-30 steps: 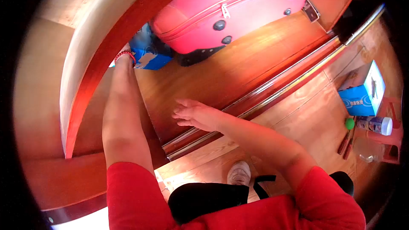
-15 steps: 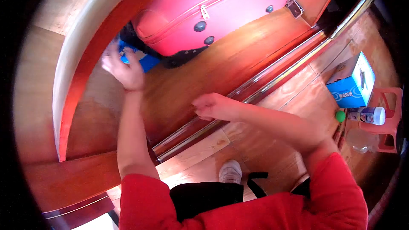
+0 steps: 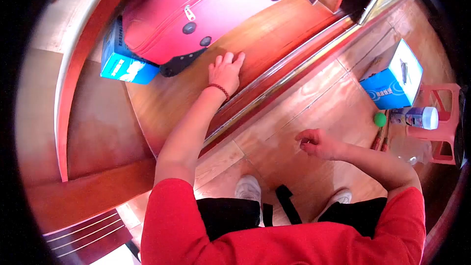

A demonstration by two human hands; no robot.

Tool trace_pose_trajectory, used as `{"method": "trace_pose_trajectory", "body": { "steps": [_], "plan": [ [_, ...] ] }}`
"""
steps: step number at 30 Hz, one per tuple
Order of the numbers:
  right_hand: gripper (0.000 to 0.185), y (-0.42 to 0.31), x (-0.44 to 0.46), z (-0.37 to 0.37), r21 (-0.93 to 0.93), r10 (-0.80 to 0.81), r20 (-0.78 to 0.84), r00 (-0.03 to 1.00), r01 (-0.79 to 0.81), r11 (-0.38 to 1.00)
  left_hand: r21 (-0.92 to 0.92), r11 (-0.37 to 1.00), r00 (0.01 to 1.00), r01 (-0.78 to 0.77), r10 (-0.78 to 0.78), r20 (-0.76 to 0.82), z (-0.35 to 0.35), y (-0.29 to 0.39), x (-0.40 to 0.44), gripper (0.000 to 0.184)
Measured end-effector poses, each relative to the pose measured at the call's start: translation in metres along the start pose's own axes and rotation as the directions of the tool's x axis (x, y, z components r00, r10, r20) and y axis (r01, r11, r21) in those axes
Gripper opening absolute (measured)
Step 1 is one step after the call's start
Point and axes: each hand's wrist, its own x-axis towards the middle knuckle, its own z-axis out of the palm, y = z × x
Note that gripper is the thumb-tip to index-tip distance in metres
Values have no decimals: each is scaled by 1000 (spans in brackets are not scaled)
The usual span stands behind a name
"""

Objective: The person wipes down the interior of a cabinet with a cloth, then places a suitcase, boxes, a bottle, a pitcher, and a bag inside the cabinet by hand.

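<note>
My left hand [image 3: 225, 74], with a beaded bracelet on its wrist, reaches over the wooden cabinet floor [image 3: 181, 103]. Its fingers are spread and nothing is in them. Just beyond the fingers lies a pink suitcase [image 3: 216, 12] on its side, with dark round feet and a zipper pull. A blue box [image 3: 130, 67] sits at the suitcase's left end, partly hidden behind it. Lower and to the right, my right hand [image 3: 320, 145] hangs over the floor outside the cabinet. Its fingers are loosely curled and apart, with nothing visible between them.
Metal sliding-door rails [image 3: 279, 86] run along the cabinet's front edge. At the right stand another blue box [image 3: 392, 78], a pink plastic stool [image 3: 444, 135], a white-capped bottle [image 3: 414, 117] and a green ball [image 3: 379, 119]. A curved red edge [image 3: 73, 78] borders the left.
My left hand has moved right, away from the blue box, which now shows more fully. My right hand has drawn back from the rails to the right. The view has shifted.
</note>
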Motion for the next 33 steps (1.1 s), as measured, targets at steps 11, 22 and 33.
{"method": "trace_pose_trajectory", "body": {
  "steps": [11, 22, 33],
  "plan": [
    [19, 4, -29, -44, 197, -24, -364, 931, 102, 975, -344, 840, 845, -420, 223, -487, -6, 31, -16, 21],
    [50, -21, -116, -199, -392, -405, -902, -151, -106, 914, -909, 374, 956, -181, 282, -75, -1, 204, 48, 26],
    [53, 26, -109, -233, -383, -491, -870, -48, -560, 735, -826, 534, 953, -182, 302, -15, -7, 355, 122, 63]
  ]
}}
